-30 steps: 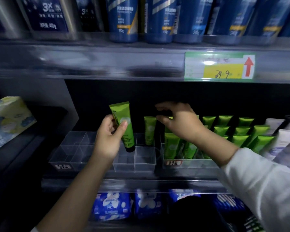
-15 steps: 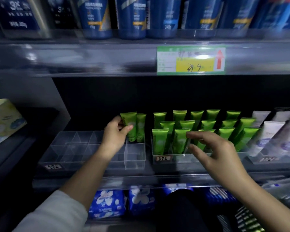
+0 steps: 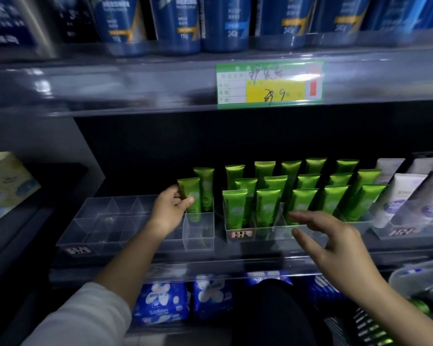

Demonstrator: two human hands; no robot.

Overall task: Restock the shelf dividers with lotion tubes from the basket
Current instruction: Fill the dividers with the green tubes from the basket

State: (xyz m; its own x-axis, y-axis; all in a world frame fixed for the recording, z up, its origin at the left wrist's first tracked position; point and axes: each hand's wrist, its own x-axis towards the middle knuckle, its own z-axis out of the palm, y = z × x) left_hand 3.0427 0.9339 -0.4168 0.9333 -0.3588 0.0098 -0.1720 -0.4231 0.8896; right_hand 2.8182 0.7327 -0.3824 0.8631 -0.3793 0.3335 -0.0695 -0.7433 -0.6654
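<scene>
My left hand (image 3: 170, 208) grips a green lotion tube (image 3: 190, 193) standing upright in a cell of the clear left divider tray (image 3: 105, 221), right in front of another green tube (image 3: 205, 186). Most cells of that tray hold nothing. To the right, a second clear divider tray (image 3: 260, 231) holds several rows of green tubes (image 3: 303, 188). My right hand (image 3: 333, 243) hovers with fingers spread in front of that tray, holding nothing. The clear basket (image 3: 418, 278) shows at the lower right edge, with green tubes inside.
White and lilac tubes (image 3: 405, 193) stand at the right of the same shelf. Blue tubes (image 3: 175, 23) line the shelf above, over a green and yellow price tag (image 3: 270, 83). Blue packs (image 3: 160, 303) sit on the shelf below. A pale box (image 3: 5, 181) lies at the left.
My left hand lowered the green tube into the divider cell beside the other tube. My right hand drew back from the full tray toward me and to the right.
</scene>
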